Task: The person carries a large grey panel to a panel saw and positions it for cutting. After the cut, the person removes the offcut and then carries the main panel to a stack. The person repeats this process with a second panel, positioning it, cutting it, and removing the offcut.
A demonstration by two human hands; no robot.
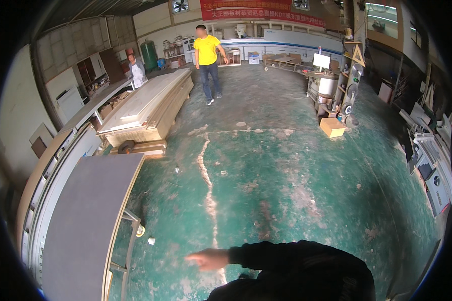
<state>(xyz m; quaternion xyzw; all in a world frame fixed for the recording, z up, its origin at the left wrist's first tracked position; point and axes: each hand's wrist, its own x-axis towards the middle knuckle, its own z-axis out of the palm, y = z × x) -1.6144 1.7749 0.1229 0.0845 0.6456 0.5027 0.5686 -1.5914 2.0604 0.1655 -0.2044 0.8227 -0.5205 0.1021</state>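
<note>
My right hand (206, 260), blurred, reaches leftward at the bottom centre from a black sleeve (291, 261), index finger stretched out and nothing visible in it. It is over the cracked green floor (266, 190), nearest to a grey board (85, 215) with a pale edge, lying on a metal stand (132, 233) at lower left. A small white object (151, 241) is on the floor beside the stand. My left hand is out of sight.
Stacked panels (145, 108) stand left, beside a long rail bench (85, 115). A person in yellow (206, 55) stands beyond; another (137, 72) is by the bench. A workstation with a monitor (320, 61), a cardboard box (332, 127) and machine parts (432, 170) are on the right.
</note>
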